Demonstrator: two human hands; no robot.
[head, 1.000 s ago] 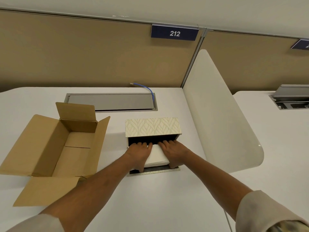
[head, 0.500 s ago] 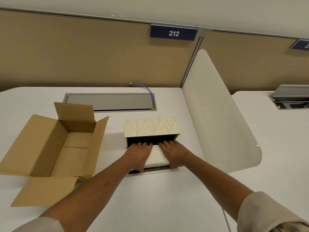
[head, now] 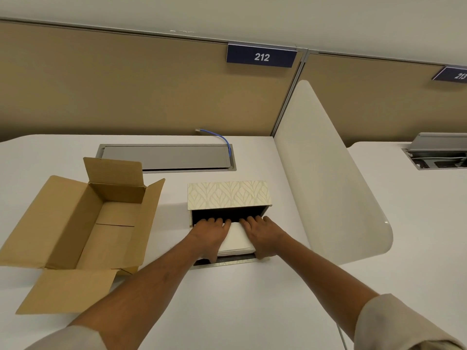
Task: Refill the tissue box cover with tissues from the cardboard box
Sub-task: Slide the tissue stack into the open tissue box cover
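left hand [head: 211, 233], right hand [head: 262, 234], palms down, side by side

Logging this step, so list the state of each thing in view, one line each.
Cardboard box: flaps open, looks empty.
Tissue box cover: open toward the person, dark inside.
Tissues: stack partly inside the cover.
Left hand: flat on the stack's left side.
Right hand: flat on its right side.
Desk hatch: closed.
Blue cable: loose end unplugged.

Even, soft overhead light leaves the white desk [head: 240, 299] bright without glare, casting only a faint shadow to the left of the tissue box cover [head: 228, 195] and a dark interior there, while wide-angle distortion bends the far partition [head: 126, 87] and edges, with focus reasonably sharp throughout.
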